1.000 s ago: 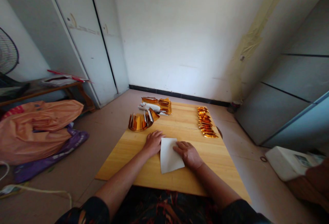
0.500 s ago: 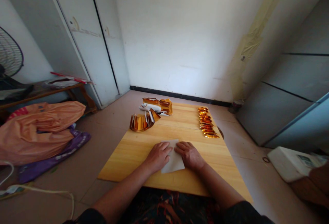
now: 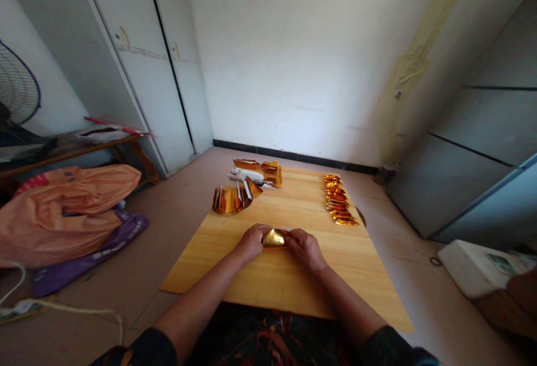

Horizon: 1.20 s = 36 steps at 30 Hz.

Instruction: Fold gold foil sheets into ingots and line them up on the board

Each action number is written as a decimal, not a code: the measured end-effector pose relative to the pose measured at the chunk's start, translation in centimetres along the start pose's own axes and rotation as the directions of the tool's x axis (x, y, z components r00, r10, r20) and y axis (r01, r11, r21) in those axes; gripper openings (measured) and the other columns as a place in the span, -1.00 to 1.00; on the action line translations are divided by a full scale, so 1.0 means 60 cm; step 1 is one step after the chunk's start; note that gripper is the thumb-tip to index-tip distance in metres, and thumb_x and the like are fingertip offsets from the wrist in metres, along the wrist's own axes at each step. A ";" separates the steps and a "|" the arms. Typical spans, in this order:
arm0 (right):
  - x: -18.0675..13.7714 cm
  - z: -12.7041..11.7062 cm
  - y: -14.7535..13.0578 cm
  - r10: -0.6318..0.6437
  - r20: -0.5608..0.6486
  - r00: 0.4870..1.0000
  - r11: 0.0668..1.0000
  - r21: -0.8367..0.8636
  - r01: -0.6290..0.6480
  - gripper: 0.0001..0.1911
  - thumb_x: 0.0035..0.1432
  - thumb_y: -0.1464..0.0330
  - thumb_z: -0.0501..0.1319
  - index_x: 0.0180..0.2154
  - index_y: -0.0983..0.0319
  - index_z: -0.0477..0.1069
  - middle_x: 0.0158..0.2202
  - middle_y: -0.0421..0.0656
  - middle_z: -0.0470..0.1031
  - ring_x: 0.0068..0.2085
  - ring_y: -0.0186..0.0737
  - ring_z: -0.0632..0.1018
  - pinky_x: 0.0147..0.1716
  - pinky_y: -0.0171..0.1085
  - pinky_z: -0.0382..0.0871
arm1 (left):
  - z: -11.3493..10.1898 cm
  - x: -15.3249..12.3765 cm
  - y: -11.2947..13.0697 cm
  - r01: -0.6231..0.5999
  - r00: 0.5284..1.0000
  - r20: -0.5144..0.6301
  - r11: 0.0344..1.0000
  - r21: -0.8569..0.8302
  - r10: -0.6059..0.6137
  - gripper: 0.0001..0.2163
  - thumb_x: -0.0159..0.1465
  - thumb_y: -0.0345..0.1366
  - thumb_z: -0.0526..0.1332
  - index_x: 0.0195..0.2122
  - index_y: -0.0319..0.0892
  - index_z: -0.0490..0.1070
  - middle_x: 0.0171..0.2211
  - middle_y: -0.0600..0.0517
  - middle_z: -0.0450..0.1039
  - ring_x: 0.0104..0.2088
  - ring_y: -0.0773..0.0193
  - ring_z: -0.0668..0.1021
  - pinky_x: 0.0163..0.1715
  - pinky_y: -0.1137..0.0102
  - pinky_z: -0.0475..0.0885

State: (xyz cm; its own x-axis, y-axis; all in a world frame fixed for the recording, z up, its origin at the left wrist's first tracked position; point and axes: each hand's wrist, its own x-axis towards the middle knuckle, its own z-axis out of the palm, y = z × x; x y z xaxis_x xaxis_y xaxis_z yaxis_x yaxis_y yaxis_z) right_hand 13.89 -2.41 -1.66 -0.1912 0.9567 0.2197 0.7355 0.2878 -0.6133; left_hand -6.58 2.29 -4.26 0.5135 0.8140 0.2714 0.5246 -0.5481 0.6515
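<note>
The wooden surface (image 3: 268, 290) is topped at eleven o'clock by a pile of gold paper (image 3: 274, 173), at ten by a curved stack (image 3: 228, 201), and at two by a row of foil pieces (image 3: 337, 205). Near the centre, the left hand (image 3: 252, 242) and right hand (image 3: 308, 249) are placed, and a curled gold sheet (image 3: 274, 238) is gripped by their closed fingers at its nine and three o'clock ends; thumb placement cannot be made out clearly. Tension should be matched from both ends, and edges aligned before any crease is pressed.
</note>
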 end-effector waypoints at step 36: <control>0.032 0.047 -0.028 0.204 -0.062 0.977 0.833 -0.513 -0.207 -0.73 0.31 0.37 -0.03 0.02 0.19 0.23 -0.19 -0.08 0.47 -0.32 -0.29 0.56 -0.47 -0.39 0.27 | 0.013 -0.010 0.016 0.186 0.967 -0.192 0.978 0.092 -0.166 -0.72 0.04 -0.48 0.24 -0.18 -0.20 0.44 0.12 -0.14 0.21 -0.01 0.12 0.46 -0.05 0.23 0.43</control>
State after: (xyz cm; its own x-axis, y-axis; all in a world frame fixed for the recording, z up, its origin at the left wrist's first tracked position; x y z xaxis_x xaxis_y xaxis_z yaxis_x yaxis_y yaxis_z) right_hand 10.47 -0.93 -2.33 0.0038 0.9907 0.1363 0.9857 0.0192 -0.1672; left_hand -5.83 1.13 -4.36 0.2795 0.9151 0.2907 0.6713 -0.4027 0.6222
